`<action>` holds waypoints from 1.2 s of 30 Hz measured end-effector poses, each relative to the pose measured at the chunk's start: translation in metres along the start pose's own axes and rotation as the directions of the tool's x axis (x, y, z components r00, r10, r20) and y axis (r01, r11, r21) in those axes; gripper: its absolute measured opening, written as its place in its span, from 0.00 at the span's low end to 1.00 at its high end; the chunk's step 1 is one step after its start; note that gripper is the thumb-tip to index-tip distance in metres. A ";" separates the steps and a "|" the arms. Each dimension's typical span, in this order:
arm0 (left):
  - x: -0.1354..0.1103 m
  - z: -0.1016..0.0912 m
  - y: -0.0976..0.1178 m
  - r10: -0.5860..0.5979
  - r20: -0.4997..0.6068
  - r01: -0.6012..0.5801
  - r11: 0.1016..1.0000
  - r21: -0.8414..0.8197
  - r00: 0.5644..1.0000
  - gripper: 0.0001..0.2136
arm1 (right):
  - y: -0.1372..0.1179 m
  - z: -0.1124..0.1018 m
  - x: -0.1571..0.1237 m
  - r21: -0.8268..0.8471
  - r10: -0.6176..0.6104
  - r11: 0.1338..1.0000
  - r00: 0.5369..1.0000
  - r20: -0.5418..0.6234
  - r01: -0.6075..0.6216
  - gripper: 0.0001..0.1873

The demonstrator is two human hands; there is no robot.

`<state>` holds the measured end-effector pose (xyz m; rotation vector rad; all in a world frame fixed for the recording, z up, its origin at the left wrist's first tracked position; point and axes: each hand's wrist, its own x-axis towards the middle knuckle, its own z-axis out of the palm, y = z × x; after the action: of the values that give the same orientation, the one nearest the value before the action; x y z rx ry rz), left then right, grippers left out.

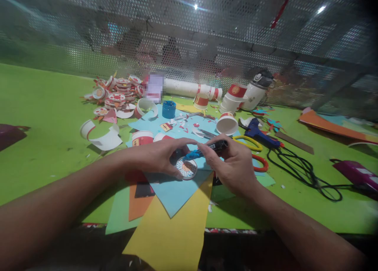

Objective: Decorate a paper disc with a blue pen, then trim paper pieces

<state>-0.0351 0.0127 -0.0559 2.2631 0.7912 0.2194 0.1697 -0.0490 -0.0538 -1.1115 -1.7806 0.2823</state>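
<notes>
My right hand point(233, 164) grips a black marker point(217, 146) with a blue front end, its tip down at a small round paper-cup base point(189, 171). This white disc carries a ring of blue marks around an orange centre. My left hand point(161, 156) curves around the disc's left side, thumb against its rim and index finger stretched toward my right hand; its other fingers are partly hidden. Under the disc lies light blue paper point(171, 198), over yellow paper point(168, 231) and orange paper point(137, 204). A red-and-white paper cup point(142, 138) stands just behind my left hand.
Scissors with yellow point(251, 143) and orange-red handles lie by my right hand. A blue glue gun point(261, 133) and black cable point(307, 176) are farther right. Behind are a blue jar point(169, 109), decorated discs point(118, 95), cut cups point(103, 135) and a white bottle point(254, 93).
</notes>
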 end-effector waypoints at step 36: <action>0.001 0.004 0.000 0.035 -0.040 -0.036 0.999 -0.017 0.999 0.40 | 0.003 0.002 0.001 -0.024 0.040 0.999 0.999 0.013 -0.039 0.12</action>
<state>-0.0327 0.0110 -0.0588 2.2633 0.7671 0.2876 0.1700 -0.0466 -0.0560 -1.1650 -1.7794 0.2939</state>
